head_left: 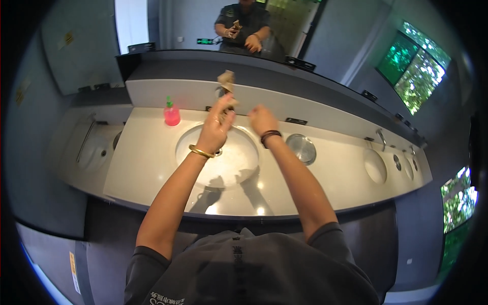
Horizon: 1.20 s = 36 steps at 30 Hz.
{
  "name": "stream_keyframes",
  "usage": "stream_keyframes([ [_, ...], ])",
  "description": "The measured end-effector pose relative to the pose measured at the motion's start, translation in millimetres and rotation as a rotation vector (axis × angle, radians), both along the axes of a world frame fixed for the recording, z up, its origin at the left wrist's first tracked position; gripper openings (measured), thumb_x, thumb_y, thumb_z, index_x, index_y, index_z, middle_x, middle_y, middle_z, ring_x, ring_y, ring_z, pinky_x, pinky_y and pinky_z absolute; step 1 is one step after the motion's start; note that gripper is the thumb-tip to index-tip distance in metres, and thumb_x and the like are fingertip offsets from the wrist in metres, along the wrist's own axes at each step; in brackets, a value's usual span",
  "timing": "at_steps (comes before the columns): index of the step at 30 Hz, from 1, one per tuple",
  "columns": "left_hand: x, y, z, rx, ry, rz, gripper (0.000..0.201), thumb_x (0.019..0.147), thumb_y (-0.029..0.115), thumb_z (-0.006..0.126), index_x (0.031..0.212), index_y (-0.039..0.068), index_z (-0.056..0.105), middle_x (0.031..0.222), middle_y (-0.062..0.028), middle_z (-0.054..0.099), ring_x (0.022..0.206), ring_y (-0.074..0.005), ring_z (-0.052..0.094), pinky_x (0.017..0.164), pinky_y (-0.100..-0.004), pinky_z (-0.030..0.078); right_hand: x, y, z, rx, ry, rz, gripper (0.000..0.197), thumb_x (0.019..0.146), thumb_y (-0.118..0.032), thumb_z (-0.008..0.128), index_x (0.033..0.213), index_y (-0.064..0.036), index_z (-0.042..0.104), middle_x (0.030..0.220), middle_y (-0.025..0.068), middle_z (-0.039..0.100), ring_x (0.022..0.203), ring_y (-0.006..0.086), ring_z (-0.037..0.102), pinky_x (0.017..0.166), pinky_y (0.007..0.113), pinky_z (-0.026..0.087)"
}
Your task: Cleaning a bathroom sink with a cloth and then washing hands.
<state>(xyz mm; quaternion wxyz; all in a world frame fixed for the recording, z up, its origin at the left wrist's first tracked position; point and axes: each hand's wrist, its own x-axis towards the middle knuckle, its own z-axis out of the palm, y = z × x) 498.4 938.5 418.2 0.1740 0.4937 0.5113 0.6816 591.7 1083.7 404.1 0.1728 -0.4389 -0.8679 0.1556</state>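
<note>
My left hand (215, 127), with a gold bangle at the wrist, is raised over the far part of a white oval basin (195, 170). Its fingers are closed around a crumpled tan piece (226, 80), cloth or paper, which sticks up past the fingertips. My right hand (264, 120), dark bands on its wrist, hovers to the right of it near the basin's far rim. Its fingers are curled in and slightly blurred; whatever they may hold is hidden. Both hands are apart. The wall mirror also reflects the tan piece in my hand.
A pink soap bottle (172, 116) with a green pump stands left of the basin. To the right, a round metal disc (301, 149) is set into the pale counter (330, 178). Farther right is another basin (374, 166) with a tap (380, 138). A mirror (193, 23) spans the back wall.
</note>
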Motion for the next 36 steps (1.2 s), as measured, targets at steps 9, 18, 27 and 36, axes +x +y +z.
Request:
stream_keyframes([
  [9, 166.7, -34.8, 20.7, 0.301, 0.705, -0.386, 0.022, 0.081, 0.020, 0.049, 0.098, 0.011, 0.060, 0.099, -0.0074, 0.058, 0.098, -0.0232, 0.053, 0.082, -0.0368, 0.042, 6.3, -10.2, -15.2, 0.213, -0.379, 0.007, 0.026, 0.078, -0.032, 0.053, 0.083, -0.0075, 0.061, 0.085, 0.0131, 0.062, 0.080, 0.0276, 0.060, 0.086, 0.045, 0.035],
  [18, 116.2, 5.4, -14.3, 0.458, 0.746, -0.122, 0.028, 0.084, 0.017, 0.044, 0.106, 0.002, 0.053, 0.107, -0.0164, 0.053, 0.102, -0.0295, 0.049, 0.086, -0.0392, 0.039, 6.3, -1.5, 5.1, 0.269, -0.173, -0.171, 0.031, 0.078, -0.031, 0.053, 0.093, -0.0053, 0.061, 0.095, 0.0174, 0.060, 0.093, 0.0294, 0.057, 0.082, 0.041, 0.041],
  [27, 187.4, -26.3, 17.2, -0.324, -0.481, -0.287, 0.043, 0.093, 0.037, 0.028, 0.114, 0.003, 0.041, 0.102, -0.0071, 0.047, 0.091, -0.0140, 0.045, 0.080, -0.0277, 0.038, 18.5, 35.6, 48.4, -0.115, 0.335, -0.409, 0.037, 0.083, -0.034, 0.048, 0.101, -0.0020, 0.048, 0.097, 0.0193, 0.059, 0.093, 0.0325, 0.056, 0.077, 0.041, 0.044],
  [36, 147.9, 5.6, 33.5, -0.424, -1.249, -0.894, 0.072, 0.079, 0.066, 0.030, 0.109, 0.004, 0.051, 0.105, -0.0115, 0.057, 0.098, -0.0249, 0.054, 0.085, -0.0368, 0.044, 40.0, 29.3, 65.2, -1.299, 2.244, 0.203, 0.031, 0.085, -0.040, 0.046, 0.093, -0.0100, 0.049, 0.078, 0.0051, 0.055, 0.073, 0.0191, 0.053, 0.071, 0.034, 0.042],
])
